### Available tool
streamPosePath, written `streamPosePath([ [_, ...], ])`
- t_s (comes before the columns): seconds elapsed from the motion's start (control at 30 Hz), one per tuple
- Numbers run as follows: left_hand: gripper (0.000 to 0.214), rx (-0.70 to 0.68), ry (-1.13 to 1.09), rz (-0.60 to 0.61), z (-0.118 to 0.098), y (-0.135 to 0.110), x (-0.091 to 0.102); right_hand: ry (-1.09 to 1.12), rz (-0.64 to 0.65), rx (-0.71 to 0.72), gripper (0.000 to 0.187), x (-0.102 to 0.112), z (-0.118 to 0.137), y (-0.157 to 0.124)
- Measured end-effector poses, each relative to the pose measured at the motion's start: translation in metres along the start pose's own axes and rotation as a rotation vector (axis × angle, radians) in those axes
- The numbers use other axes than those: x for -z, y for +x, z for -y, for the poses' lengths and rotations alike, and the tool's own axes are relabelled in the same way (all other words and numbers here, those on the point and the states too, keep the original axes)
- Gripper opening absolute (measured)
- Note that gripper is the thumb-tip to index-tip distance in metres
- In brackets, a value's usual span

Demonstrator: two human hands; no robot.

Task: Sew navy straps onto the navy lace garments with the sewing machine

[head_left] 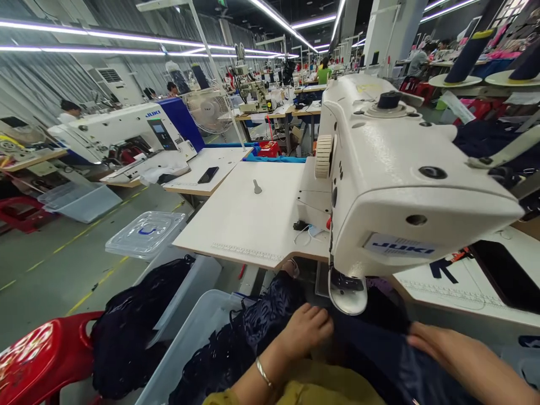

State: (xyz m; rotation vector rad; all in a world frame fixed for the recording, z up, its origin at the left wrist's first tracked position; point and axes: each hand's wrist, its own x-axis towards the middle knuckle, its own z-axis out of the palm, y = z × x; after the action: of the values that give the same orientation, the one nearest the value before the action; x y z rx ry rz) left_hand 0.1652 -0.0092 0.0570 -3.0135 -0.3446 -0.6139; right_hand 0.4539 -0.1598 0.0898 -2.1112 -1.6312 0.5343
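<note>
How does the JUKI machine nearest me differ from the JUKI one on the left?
The near machine shows a white housing; the left machine is white with a blue end. The left machine has a display panel; the near machine shows none. Both carry JUKI lettering.

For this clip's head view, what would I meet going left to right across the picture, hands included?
Red stool, clear plastic lid, small metal piece on the white table, left hand, right hand, black phone at the right edge.
</note>
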Motion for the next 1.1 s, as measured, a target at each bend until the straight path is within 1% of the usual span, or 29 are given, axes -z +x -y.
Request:
streamPosePath([
  [0.03, 0.01, 0.086, 0.012, 0.006, 0.005, -0.003, -0.006, 0.119, 0.08, 0.004, 0.03, -0.009, 0.002, 0.014],
  [0.07, 0.012, 0.17, 0.021, 0.005, 0.009, -0.007, -0.011, 0.165, 0.064, 0.01, 0.034, -0.017, 0.008, 0.027],
  [0.13, 0.019, 0.315, 0.025, -0.013, 0.014, -0.012, -0.016, 0.25, 0.042, 0.021, 0.048, -0.029, 0.029, 0.048],
  [0.17, 0.022, 0.371, 0.016, -0.028, 0.015, -0.013, -0.016, 0.37, 0.07, 0.017, 0.054, -0.033, 0.043, 0.055],
  [0.23, 0.024, 0.456, -0.018, -0.069, 0.013, -0.012, -0.009, 1.001, 0.253, -0.115, 0.063, -0.038, 0.075, 0.063],
  [0.27, 0.023, 0.492, -0.038, -0.099, 0.011, -0.01, -0.003, 1.303, 0.342, -0.147, 0.071, -0.039, 0.09, 0.064],
  [0.3, 0.023, 0.523, -0.057, -0.136, 0.009, -0.007, 0.005, 1.545, 0.413, -0.162, 0.075, -0.042, 0.103, 0.065],
  [0.33, 0.024, 0.548, -0.073, -0.178, 0.007, -0.003, 0.014, 1.714, 0.449, -0.181, 0.075, -0.046, 0.112, 0.065],
  [0.37, 0.024, 0.562, -0.087, -0.221, 0.004, 0.002, 0.023, 1.825, 0.463, -0.194, 0.074, -0.052, 0.118, 0.065],
  [0.4, 0.025, 0.562, -0.099, -0.262, 0.001, 0.007, 0.032, 1.876, 0.448, -0.21, 0.072, -0.06, 0.119, 0.065],
  [0.47, 0.023, 0.516, -0.119, -0.322, -0.005, 0.018, 0.045, 1.871, 0.368, -0.231, 0.069, -0.08, 0.113, 0.064],
  [0.53, 0.021, 0.444, -0.121, -0.348, -0.011, 0.029, 0.051, 1.809, 0.293, -0.216, 0.068, -0.099, 0.099, 0.06],
  [0.6, 0.023, 0.401, -0.101, -0.355, -0.017, 0.039, 0.049, 1.758, 0.256, -0.217, 0.059, -0.111, 0.084, 0.054],
  [0.67, 0.027, 0.405, -0.074, -0.361, -0.021, 0.047, 0.041, 1.695, 0.258, -0.25, 0.047, -0.114, 0.072, 0.046],
  [0.73, 0.029, 0.453, -0.057, -0.381, -0.024, 0.052, 0.032, 1.611, 0.265, -0.294, 0.039, -0.112, 0.064, 0.037],
  [0.8, 0.028, 0.525, -0.053, -0.422, -0.025, 0.055, 0.023, 1.539, 0.244, -0.339, 0.038, -0.107, 0.061, 0.028],
  [0.9, 0.021, 0.621, -0.098, -0.502, -0.021, 0.058, 0.012, 1.467, 0.15, -0.383, 0.046, -0.101, 0.064, 0.02],
  [0.97, 0.017, 0.653, -0.161, -0.524, -0.013, 0.063, 0.003, 1.428, 0.116, -0.393, 0.052, -0.094, 0.068, 0.021],
  [1.03, 0.014, 0.696, -0.208, -0.505, -0.003, 0.068, -0.005, 1.404, 0.081, -0.38, 0.055, -0.084, 0.071, 0.027],
  [1.07, 0.014, 0.749, -0.187, -0.46, 0.002, 0.069, -0.008, 1.399, 0.067, -0.369, 0.056, -0.078, 0.073, 0.029],
  [1.1, 0.016, 0.743, -0.208, -0.446, 0.006, 0.068, -0.01, 1.397, 0.061, -0.356, 0.057, -0.072, 0.075, 0.03],
])
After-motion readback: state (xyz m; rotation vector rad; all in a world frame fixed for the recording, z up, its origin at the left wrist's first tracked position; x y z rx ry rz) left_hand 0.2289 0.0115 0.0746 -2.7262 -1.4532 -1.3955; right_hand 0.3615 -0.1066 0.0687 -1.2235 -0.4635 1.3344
